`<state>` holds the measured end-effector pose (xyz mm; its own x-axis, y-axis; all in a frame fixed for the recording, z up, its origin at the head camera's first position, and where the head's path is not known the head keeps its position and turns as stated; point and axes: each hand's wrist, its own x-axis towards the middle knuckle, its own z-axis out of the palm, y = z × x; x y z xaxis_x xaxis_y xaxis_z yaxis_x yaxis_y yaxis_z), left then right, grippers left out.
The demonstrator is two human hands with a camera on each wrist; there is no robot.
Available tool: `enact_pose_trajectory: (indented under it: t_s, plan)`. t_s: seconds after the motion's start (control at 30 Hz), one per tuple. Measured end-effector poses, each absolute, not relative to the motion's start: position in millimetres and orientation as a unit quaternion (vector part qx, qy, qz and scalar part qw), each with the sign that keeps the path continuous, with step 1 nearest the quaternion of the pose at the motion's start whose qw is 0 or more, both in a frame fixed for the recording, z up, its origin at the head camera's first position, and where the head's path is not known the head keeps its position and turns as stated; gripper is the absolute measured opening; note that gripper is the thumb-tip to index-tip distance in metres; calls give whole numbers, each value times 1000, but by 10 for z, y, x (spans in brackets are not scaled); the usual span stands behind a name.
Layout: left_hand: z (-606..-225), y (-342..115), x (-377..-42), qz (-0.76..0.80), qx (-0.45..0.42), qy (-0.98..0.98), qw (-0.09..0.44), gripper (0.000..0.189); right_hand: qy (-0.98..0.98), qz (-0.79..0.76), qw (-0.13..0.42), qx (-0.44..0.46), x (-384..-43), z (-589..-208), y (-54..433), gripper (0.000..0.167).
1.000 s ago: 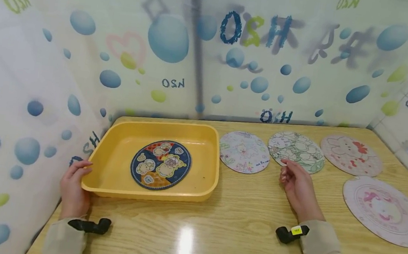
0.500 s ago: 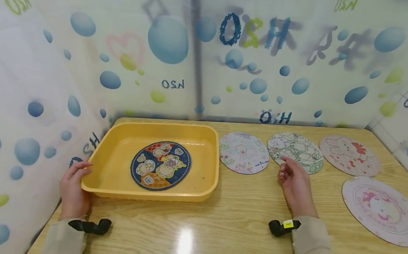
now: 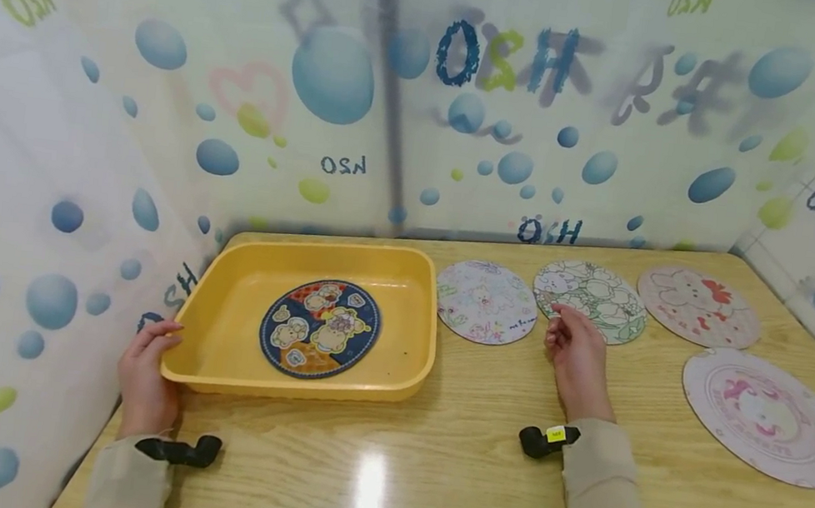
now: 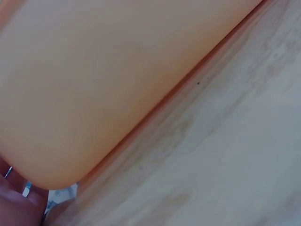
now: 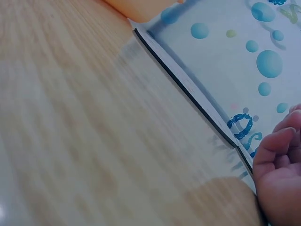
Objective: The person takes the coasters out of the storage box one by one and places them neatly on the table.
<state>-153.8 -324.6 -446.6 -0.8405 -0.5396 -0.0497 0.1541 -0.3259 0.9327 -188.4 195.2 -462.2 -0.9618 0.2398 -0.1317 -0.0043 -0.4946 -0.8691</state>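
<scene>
My left hand grips the front left corner of a yellow plastic tray, fingertips curled over its rim. The left wrist view shows the tray wall close up, with part of the hand at its corner. Inside the tray lies a round dark blue mat with bear pictures. My right hand hovers over the table, holding nothing, its fingers loosely bent. Beyond its fingertips is a round mat with green-outlined flowers. In the right wrist view, that hand shows at the right edge.
A pastel-drawn round mat lies beside the tray's right wall. Farther right are a rabbit-and-bow mat and a pink-and-white mat, flat on the wooden table. A bubble-printed curtain stands behind the table.
My right hand has drifted left, from below the flower mat's middle to its left edge. The left hand, tray and mats stay where they were.
</scene>
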Motion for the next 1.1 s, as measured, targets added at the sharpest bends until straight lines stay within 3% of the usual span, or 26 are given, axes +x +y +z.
enact_pose_trajectory:
  t_s: [0.3, 0.87, 1.1]
  plan:
    - [-4479, -3246, -1536, -788, 173, -548, 219, 16, -475, 872, 63, -103, -1868, -4552, 1867, 26]
    - [-4477, -3246, -1538, -800, 171, -531, 221, 14, -570, 821, 22, -14, -1919, -4328, 1405, 34]
    - [-4456, -3247, -1525, -800, 175, -531, 217, 13, -590, 807, 6, 13, -1822, -4150, 1154, 30]
